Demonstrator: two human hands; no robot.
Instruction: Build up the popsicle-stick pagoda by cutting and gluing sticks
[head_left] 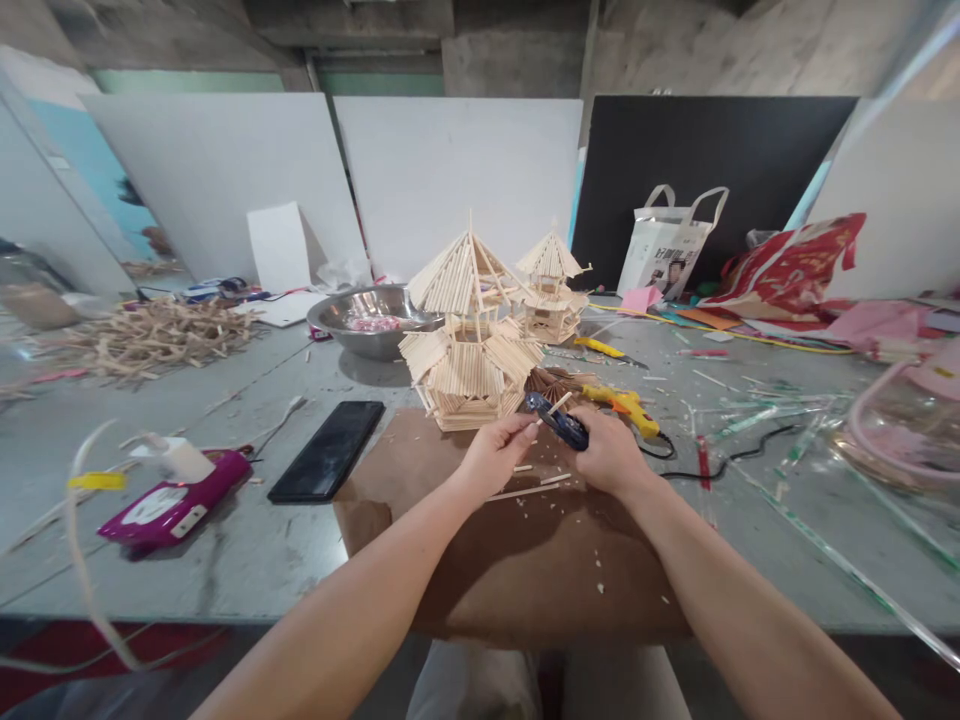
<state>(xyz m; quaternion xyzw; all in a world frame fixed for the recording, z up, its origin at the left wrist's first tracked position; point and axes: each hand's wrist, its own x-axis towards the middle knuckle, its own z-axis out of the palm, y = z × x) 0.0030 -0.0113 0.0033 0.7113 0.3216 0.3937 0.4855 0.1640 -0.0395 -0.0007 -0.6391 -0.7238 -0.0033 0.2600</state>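
My left hand [495, 452] pinches a thin wooden stick [553, 406] whose far end lies between the jaws of blue-handled cutters [559, 422]. My right hand [611, 452] is closed round the cutters' handles. Both hands hover over a brown cardboard sheet [510, 555] strewn with short stick offcuts [536, 485]. Just beyond them stands a two-tier pavilion model [469, 340] built of sticks. A smaller stick pavilion [551, 285] stands behind it to the right.
A black phone [328, 450] lies left of the cardboard, a magenta packet [176, 505] further left. A steel bowl [371, 320] sits behind the model. A yellow glue gun [622, 405] lies right of my hands. A heap of sticks [150, 335] is at the far left; bags and clutter are at the right.
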